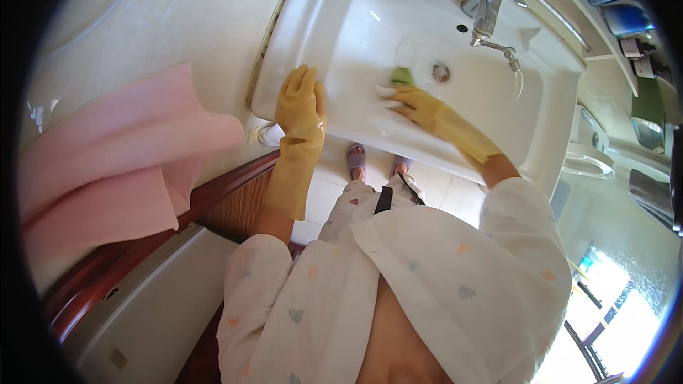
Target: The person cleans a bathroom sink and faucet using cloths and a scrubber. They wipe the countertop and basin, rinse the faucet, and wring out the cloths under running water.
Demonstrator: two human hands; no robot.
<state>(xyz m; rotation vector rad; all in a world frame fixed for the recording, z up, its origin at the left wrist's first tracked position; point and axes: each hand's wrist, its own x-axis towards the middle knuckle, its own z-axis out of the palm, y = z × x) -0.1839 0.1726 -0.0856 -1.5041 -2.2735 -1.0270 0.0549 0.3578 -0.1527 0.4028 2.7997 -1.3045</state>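
Observation:
Both my hands wear long yellow rubber gloves. My left hand (302,101) rests on the left front rim of the white sink (341,117), its fingers stretched out and nothing in it. Inside the basin, my right hand (418,107) presses a green and white sponge (402,76) to the sloping front wall. The hand is blurred by motion, and the fingers hide part of the sponge. Just beyond it lies the round metal drain (441,72). A thin stream of water runs from the jointed spout of the chrome faucet (487,11) at the back right.
A pink towel (128,149) hangs close at the left, above a dark red wooden edge (235,178). Bottles (612,0) stand on a shelf behind the faucet, with a metal rail (541,0) along it. My feet in purple slippers (356,160) are below the sink's front edge.

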